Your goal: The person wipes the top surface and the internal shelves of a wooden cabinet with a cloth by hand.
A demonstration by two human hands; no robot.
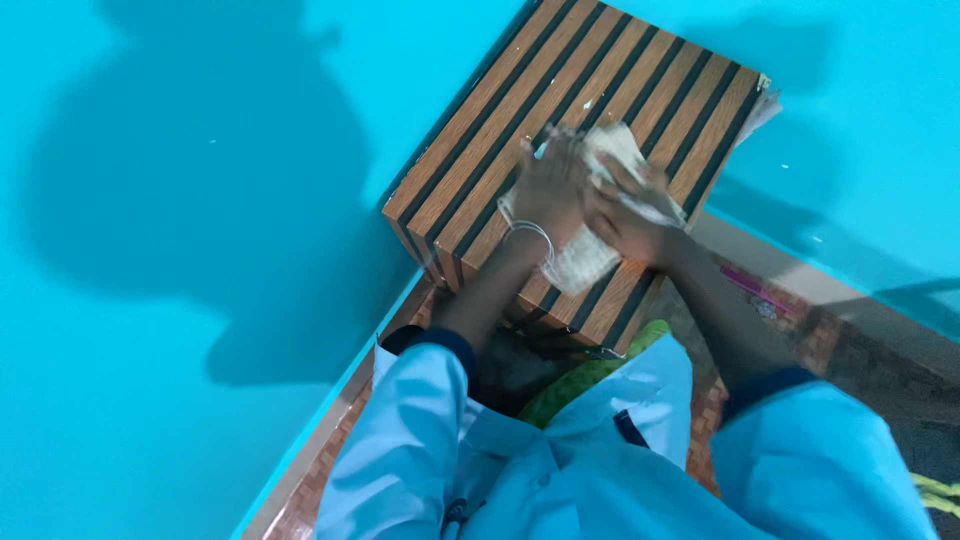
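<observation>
While both palms are pressing a whitish cloth (590, 215) flat, the left hand (548, 190) and right hand (625, 212) are overlapping, pinning it against the striped wooden panel (500, 130) beneath them.

Person wears light blue coat (560, 470), dark navy cuffs on both sleeves. Thin silver bangle (530, 235) on left wrist, just above the cuff (432, 340).
</observation>
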